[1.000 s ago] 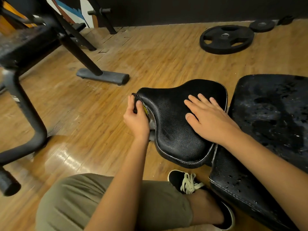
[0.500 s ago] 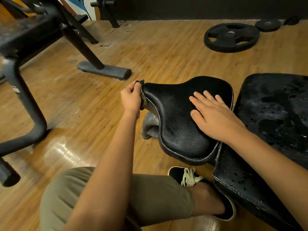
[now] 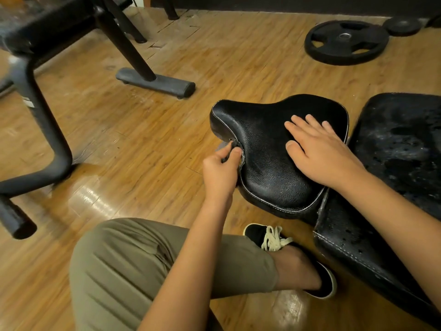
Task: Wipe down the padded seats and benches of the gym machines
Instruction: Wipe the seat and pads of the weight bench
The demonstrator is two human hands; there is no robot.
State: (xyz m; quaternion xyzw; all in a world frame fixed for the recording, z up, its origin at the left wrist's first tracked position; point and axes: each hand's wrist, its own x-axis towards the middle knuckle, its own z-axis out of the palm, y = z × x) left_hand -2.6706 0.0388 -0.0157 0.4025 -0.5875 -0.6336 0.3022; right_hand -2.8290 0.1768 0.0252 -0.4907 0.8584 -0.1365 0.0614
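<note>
Mostly hidden | cloth (image 3: 235, 146) pinched in left hand (image 3: 220, 174) | seat (image 3: 260, 139) edge (blurry)

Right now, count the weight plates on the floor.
2. A large weight plate lies at upper right; a small weight plate sits right of it, farther back. A dark shape cut off at the edge may be a third.

Warm dim indoor light; floor (image 3: 90, 199) glare; blurred, wide-angle-bent edges
</note>
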